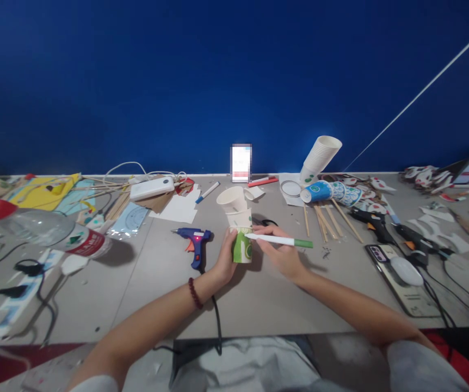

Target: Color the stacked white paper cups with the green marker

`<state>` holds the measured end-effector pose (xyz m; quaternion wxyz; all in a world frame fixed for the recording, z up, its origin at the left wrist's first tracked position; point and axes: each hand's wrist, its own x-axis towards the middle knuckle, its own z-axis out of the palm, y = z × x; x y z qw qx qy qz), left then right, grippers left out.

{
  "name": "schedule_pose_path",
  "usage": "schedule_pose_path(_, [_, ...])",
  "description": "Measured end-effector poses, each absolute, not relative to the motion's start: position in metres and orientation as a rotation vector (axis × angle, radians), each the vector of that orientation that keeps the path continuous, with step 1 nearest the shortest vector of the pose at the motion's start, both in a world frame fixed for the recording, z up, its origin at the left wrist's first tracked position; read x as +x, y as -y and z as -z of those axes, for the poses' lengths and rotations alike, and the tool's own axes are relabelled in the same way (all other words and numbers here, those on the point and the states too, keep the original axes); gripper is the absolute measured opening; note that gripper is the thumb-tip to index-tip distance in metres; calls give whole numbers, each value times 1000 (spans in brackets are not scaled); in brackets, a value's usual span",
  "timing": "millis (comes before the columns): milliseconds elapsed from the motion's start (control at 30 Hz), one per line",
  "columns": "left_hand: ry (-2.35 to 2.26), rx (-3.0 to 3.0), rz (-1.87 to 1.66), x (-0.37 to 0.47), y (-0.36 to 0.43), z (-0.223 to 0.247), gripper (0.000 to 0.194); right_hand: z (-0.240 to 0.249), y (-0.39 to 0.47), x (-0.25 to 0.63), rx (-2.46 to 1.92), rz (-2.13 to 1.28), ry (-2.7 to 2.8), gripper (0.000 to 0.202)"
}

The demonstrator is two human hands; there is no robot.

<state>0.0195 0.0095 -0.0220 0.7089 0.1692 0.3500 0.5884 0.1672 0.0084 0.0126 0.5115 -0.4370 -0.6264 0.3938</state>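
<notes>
Several paper cups joined in a column stand at the middle of the table, with a green-patterned cup (242, 247) lowest and a tilted white cup (232, 199) at the top. My left hand (226, 256) is wrapped round the left side of the green cup. In my right hand (282, 256) is a white marker with a green end (281, 240), gripped between the fingers. Its left tip is at the upper part of the green cup. Left of my left hand lies a blue glue gun (195, 239).
A water bottle (47, 231) and a power strip (24, 294) are on the left. Stacked white cups (321, 158), blue cups (318, 191) and wooden sticks (325, 223) lie right of centre. Farther right are black glue guns (375, 222) and a phone (406, 288) under a white mouse.
</notes>
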Motion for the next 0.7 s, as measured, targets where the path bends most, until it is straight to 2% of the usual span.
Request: schedule_pose_path(700, [-746, 247, -1318, 19, -12, 21, 36, -14, -3, 163, -1092, -976, 1560, 6])
